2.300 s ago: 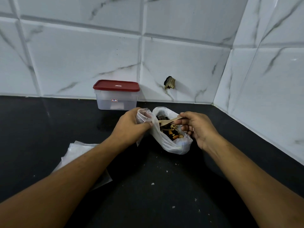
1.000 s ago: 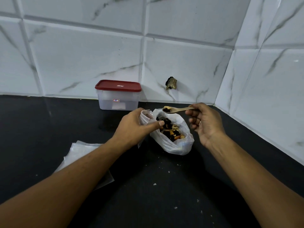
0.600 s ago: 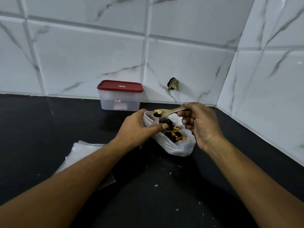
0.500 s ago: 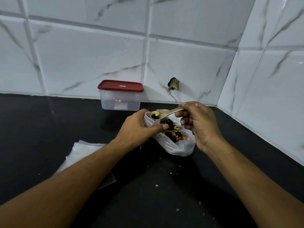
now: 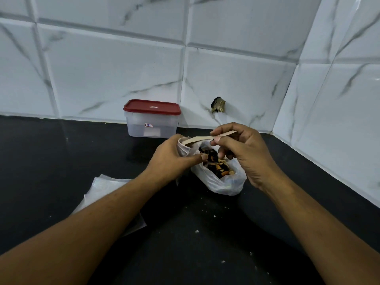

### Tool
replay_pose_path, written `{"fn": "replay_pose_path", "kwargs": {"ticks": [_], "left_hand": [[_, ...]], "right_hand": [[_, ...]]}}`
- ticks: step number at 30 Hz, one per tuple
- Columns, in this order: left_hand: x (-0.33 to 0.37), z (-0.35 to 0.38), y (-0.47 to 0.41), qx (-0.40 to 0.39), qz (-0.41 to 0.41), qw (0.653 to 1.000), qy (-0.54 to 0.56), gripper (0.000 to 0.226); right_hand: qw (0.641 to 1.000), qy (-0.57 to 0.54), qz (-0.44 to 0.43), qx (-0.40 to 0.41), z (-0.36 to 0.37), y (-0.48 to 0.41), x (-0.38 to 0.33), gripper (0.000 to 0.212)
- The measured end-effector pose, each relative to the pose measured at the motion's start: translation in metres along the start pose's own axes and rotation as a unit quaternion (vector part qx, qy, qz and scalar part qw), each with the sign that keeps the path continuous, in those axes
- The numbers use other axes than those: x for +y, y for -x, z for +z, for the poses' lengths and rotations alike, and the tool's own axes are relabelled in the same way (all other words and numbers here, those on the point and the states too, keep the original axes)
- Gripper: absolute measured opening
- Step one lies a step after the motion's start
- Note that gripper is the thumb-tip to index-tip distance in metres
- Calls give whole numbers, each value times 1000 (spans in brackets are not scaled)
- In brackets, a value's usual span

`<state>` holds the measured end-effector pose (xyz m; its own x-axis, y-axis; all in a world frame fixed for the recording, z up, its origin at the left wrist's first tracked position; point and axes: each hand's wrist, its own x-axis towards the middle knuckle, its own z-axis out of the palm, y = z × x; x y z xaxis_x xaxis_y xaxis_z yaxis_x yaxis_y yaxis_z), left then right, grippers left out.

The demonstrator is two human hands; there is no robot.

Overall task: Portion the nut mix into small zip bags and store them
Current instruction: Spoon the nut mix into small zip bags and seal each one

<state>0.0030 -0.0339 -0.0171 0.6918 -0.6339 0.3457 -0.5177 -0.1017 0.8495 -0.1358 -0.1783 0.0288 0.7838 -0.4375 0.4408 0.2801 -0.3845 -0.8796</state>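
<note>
A white plastic bag [image 5: 223, 185] of nut mix [image 5: 216, 164] lies open on the black counter. My left hand [image 5: 171, 159] grips a small clear zip bag [image 5: 184, 148] right beside the big bag's mouth. My right hand [image 5: 240, 150] pinches a wooden spoon [image 5: 200, 139] by its handle; the spoon's bowl is tipped at the small bag's opening and mostly hidden there. I cannot see what lies in the small bag.
A clear box with a red lid [image 5: 151, 118] stands against the tiled wall behind my hands. A stack of flat clear bags [image 5: 107, 189] lies at the left, partly under my left forearm. Crumbs dot the counter [image 5: 195, 239]. Tiled walls meet in a corner at right.
My right hand lifted the spoon with nuts out of the big bag, carried it left and tipped it at the small bag. My left hand stayed on the small bag.
</note>
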Motion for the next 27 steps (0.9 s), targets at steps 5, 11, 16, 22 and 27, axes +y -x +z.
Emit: {"fn": "replay_pose_path", "kwargs": {"ticks": [5,11,16,22,27], "left_hand": [[0,0,-1,6,-7,1000,11,48],[-4,0,-2,-1,-18,999,37,54],[0,0,-1,4,-17,1000,22,46],[1,0,-1,12,-25,999,20,68],[12,-2,1,9,-28,999,27,86]], "right_hand": [[999,-32,33,-2,-2,-2,4,12],[998,-28,58,24,-6,-6,12,11],[987,-85,87,106,-13,-11,14,14],[974,85,142,155,-43,-18,28,16],[954,209,187,106,-52,-17,44,30]]}}
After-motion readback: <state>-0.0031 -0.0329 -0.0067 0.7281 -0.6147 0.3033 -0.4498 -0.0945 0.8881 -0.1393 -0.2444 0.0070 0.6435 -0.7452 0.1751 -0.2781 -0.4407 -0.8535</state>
